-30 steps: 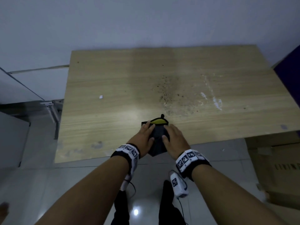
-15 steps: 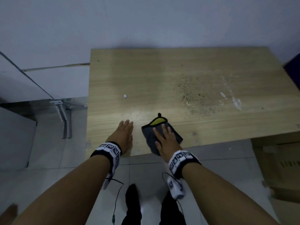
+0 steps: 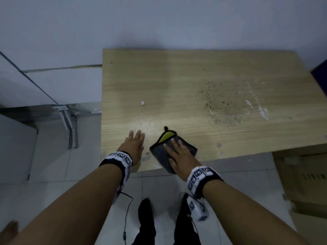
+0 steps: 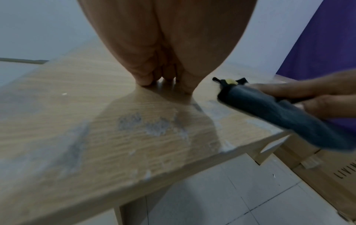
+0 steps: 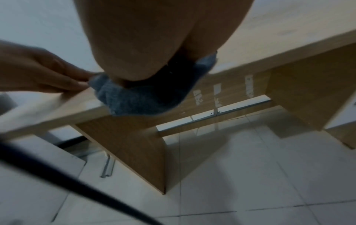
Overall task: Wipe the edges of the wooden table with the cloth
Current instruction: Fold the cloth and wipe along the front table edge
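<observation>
The wooden table (image 3: 177, 82) stands against the wall. A folded dark grey cloth (image 3: 157, 151) with a yellow inner side lies at its near edge, and one corner hangs over that edge (image 5: 134, 99). My right hand (image 3: 178, 152) lies flat on the cloth and presses it down with straight fingers. My left hand (image 3: 135, 144) rests flat on the bare wood just left of the cloth, apart from it. In the left wrist view the left fingertips (image 4: 146, 79) touch the tabletop, with the cloth (image 4: 269, 112) to their right.
Dark specks (image 3: 221, 106) and white smears (image 3: 263, 112) mark the right half of the tabletop; a small white scrap (image 3: 142, 103) lies left of centre. A cardboard box (image 3: 300, 183) stands on the tiled floor at the right. Metal legs (image 3: 69, 124) stand at the left.
A second ago both hands held the cloth at the near edge. The left hand has let go and moved left onto the wood. The right hand has flattened on the cloth.
</observation>
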